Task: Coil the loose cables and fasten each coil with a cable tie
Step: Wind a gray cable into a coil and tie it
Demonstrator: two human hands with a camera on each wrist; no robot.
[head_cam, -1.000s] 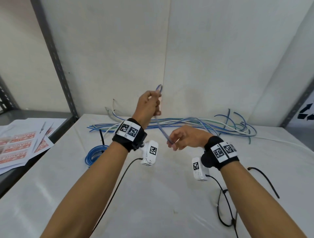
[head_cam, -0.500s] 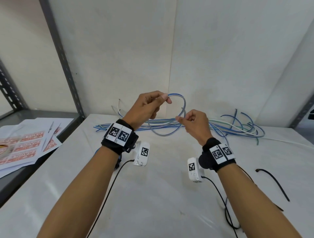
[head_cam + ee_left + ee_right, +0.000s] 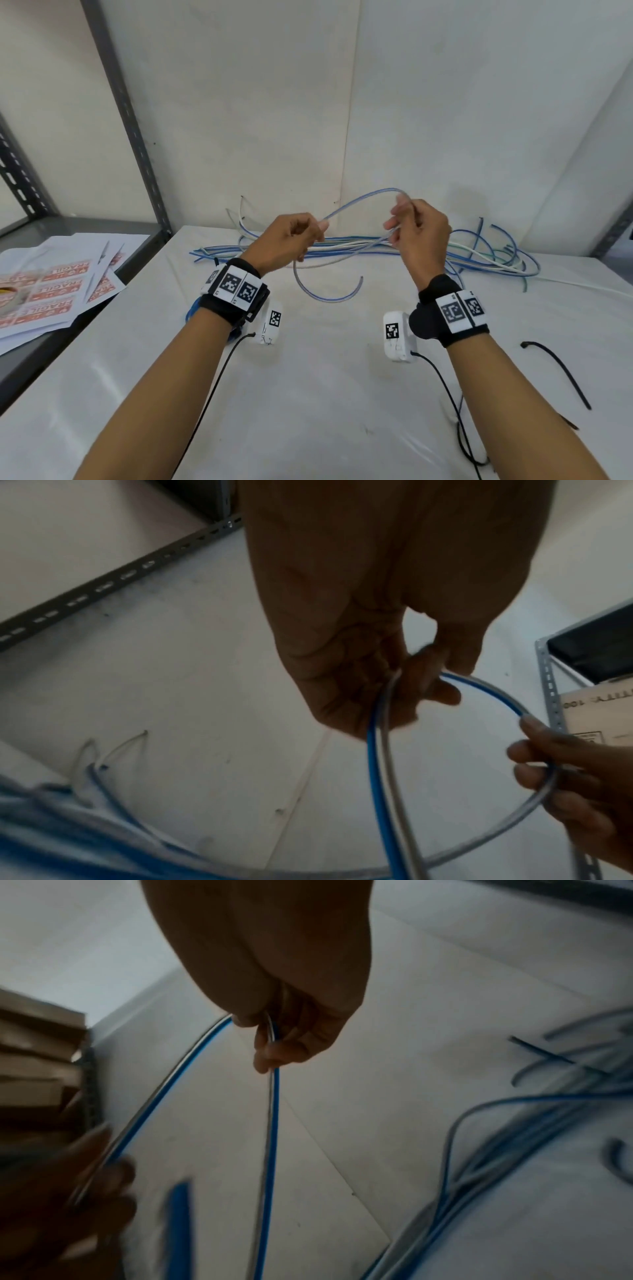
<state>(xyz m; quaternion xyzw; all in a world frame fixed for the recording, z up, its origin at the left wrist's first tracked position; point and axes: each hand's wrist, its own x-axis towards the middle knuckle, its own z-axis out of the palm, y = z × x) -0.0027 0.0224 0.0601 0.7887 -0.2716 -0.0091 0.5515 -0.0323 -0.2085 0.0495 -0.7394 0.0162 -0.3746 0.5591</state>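
Note:
A clear cable with a blue stripe (image 3: 356, 202) arcs in the air between both hands above the white table (image 3: 325, 394). My left hand (image 3: 294, 236) pinches one part of it, and a loose end (image 3: 329, 296) curls down below that hand. My right hand (image 3: 414, 228) grips the cable further along with curled fingers. The left wrist view shows two strands (image 3: 380, 764) leaving my left hand (image 3: 404, 685) and looping to the right hand (image 3: 561, 775). In the right wrist view the cable (image 3: 270, 1123) runs through my right hand (image 3: 284, 1042).
A pile of loose blue, white and clear cables (image 3: 479, 255) lies along the back wall. Black cable ties (image 3: 558, 373) lie on the table at right. A blue coil (image 3: 191, 308) shows behind my left wrist. Printed sheets (image 3: 51, 291) cover the left shelf, beside a grey upright (image 3: 126, 113).
My hands have moved apart, the right one up and to the right, so the small loop has opened into a wider arc. A free end now hangs under the left hand.

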